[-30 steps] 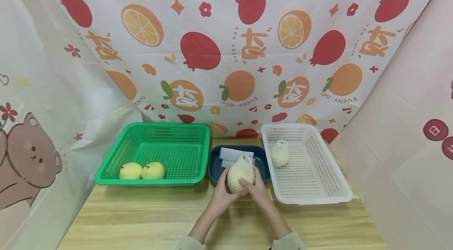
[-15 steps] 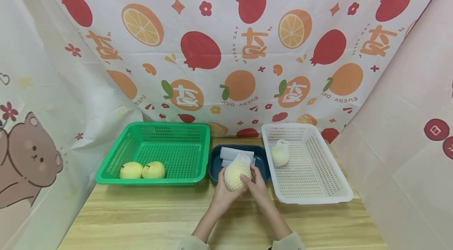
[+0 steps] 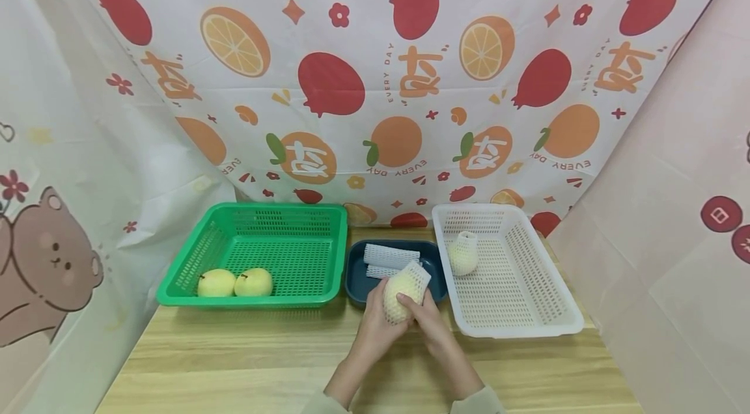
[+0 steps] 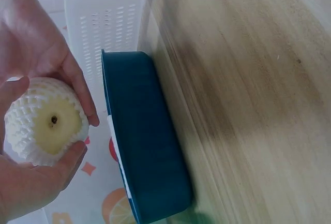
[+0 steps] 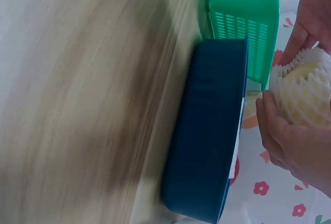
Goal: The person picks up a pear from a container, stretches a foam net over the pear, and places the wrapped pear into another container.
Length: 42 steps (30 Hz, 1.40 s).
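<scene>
A yellow pear in a white foam net (image 3: 401, 297) is held between both hands above the near edge of the dark blue tray (image 3: 359, 290). My left hand (image 3: 375, 326) cups its left side and underside. The right hand (image 3: 430, 321) grips the right side, thumb across the net. The loose end of the net points up and to the right. In the left wrist view, the bare bottom of the pear (image 4: 58, 123) shows through the net's opening. Two flat white foam nets (image 3: 389, 256) lie in the tray, partly hidden by the held pear.
A green basket (image 3: 252, 302) on the left holds two bare pears (image 3: 254, 282). To the right stands a white basket (image 3: 515, 334) with one netted pear (image 3: 464, 254) at its left side. A printed cloth (image 3: 375, 88) hangs behind the wooden table (image 3: 246, 362).
Between my hands the netted pear has turned, its loose net end swinging from upright to the upper right. My left hand has shifted slightly to the right. The baskets and tray stay put.
</scene>
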Tool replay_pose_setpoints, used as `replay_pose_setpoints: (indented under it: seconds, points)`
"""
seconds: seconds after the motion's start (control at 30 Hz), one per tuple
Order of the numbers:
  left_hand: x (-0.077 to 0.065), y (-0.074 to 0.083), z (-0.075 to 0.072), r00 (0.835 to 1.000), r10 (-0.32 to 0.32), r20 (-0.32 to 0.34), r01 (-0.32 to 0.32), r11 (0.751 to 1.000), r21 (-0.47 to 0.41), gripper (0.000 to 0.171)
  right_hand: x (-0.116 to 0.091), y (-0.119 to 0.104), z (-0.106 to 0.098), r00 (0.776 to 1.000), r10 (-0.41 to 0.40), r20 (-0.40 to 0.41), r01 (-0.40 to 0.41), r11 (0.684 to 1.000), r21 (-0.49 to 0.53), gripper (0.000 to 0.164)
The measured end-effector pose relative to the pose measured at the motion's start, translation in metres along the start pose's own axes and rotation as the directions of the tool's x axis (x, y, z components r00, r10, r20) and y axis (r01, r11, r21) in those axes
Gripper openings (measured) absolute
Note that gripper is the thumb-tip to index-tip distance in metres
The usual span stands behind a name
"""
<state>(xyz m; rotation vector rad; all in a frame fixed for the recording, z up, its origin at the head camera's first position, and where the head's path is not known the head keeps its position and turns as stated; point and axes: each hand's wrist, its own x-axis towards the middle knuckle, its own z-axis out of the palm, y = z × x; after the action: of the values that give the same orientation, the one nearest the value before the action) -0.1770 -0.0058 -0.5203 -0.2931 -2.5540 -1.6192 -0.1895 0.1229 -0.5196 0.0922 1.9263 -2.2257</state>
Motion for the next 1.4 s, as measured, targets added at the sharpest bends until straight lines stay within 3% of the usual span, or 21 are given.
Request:
replay_pose_setpoints:
  seconds: [0.2, 0.4, 0.5, 0.6, 0.77, 0.93, 1.07, 1.13, 1.3, 1.4]
  points:
    - [-0.002, 0.0, 0.001, 1.0, 0.027, 0.0, -0.027, 1.0, -0.007, 0.088, 0.0, 0.003, -0.005, 1.0, -0.003, 0.026, 0.002, 0.999, 0.05, 0.071]
    - [-0.002, 0.0, 0.004, 1.0, 0.028, 0.01, -0.028, 0.999, -0.029, 0.087, 0.0, 0.001, -0.009, 0.998, -0.005, -0.058, 0.009, 0.997, 0.072, 0.064]
    - [-0.001, 0.001, 0.005, 1.0, 0.019, 0.021, -0.018, 0.997, -0.073, 0.085, 0.0, -0.002, -0.012, 0.996, -0.006, -0.088, 0.013, 0.997, 0.08, 0.064]
    - [0.0, 0.002, 0.008, 0.999, 0.006, 0.051, 0.003, 0.984, -0.18, 0.079, -0.002, -0.006, -0.017, 0.994, -0.022, -0.105, 0.032, 0.995, 0.096, 0.065]
    - [0.002, 0.01, 0.015, 0.99, -0.05, 0.131, 0.094, 0.929, -0.358, 0.066, -0.005, -0.014, -0.027, 0.984, -0.055, -0.171, 0.081, 0.986, 0.145, 0.065]
    - [0.003, 0.03, 0.023, 0.979, -0.1, 0.177, 0.168, 0.89, -0.425, 0.039, -0.009, -0.022, -0.038, 0.96, -0.09, -0.265, 0.144, 0.97, 0.194, 0.06]
    - [0.002, 0.036, 0.04, 0.964, -0.156, 0.215, 0.242, 0.85, -0.468, 0.029, -0.012, -0.026, -0.046, 0.94, -0.125, -0.317, 0.209, 0.947, 0.245, 0.055]
    - [0.001, 0.033, 0.052, 0.951, -0.187, 0.247, 0.29, 0.819, -0.495, 0.031, -0.014, -0.026, -0.051, 0.929, -0.148, -0.34, 0.242, 0.936, 0.256, 0.051]
    - [0.003, 0.03, 0.075, 0.907, -0.24, 0.346, 0.408, 0.706, -0.579, 0.04, -0.019, -0.026, -0.064, 0.904, -0.168, -0.393, 0.291, 0.915, 0.279, 0.042]
    - [0.004, 0.03, 0.081, 0.889, -0.242, 0.389, 0.444, 0.667, -0.599, 0.042, -0.022, -0.025, -0.069, 0.903, -0.16, -0.399, 0.293, 0.908, 0.299, 0.038]
